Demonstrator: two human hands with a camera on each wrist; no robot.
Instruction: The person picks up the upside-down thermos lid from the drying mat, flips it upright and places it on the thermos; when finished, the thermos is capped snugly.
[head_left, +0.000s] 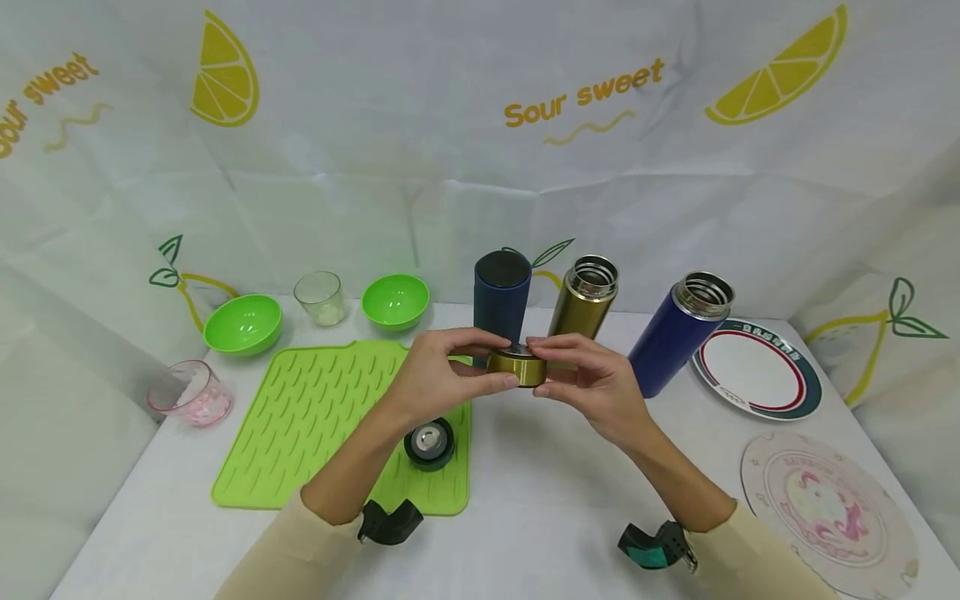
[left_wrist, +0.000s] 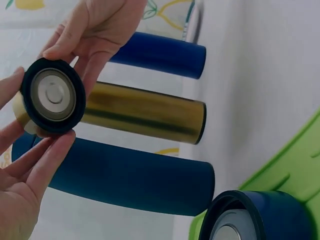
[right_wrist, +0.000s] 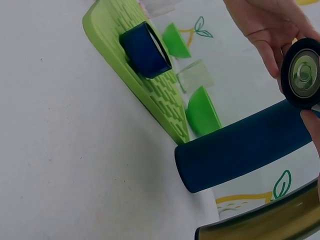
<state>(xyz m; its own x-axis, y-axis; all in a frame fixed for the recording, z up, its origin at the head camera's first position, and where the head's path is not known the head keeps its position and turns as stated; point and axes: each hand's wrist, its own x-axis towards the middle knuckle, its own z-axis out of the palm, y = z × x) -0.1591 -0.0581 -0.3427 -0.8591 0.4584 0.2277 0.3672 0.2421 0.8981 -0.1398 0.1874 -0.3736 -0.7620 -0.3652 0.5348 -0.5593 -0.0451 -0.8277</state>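
Observation:
Both hands pinch the rim of a gold flask lid (head_left: 517, 368), held up over the table. My left hand (head_left: 438, 375) grips it from the left and my right hand (head_left: 596, 379) from the right, thumbs below. Its dark sealing ring and metal inner disc (left_wrist: 54, 94) face the left wrist camera. Just behind the hands stands a gold flask (head_left: 579, 312) with its steel mouth uncovered. A dark teal-blue flask (head_left: 501, 287) with a dark top is left of it, and an uncovered blue flask (head_left: 675, 342) on the right. A blue lid (head_left: 430, 444) lies underside up on the green mat.
The green ridged mat (head_left: 322, 417) covers the left of the table. Behind it are two green bowls (head_left: 243, 325) and a clear glass (head_left: 320, 298); a pink glass (head_left: 197, 396) stands left. At the right lie a rimmed plate (head_left: 757, 367) and a pink round placemat (head_left: 828, 512).

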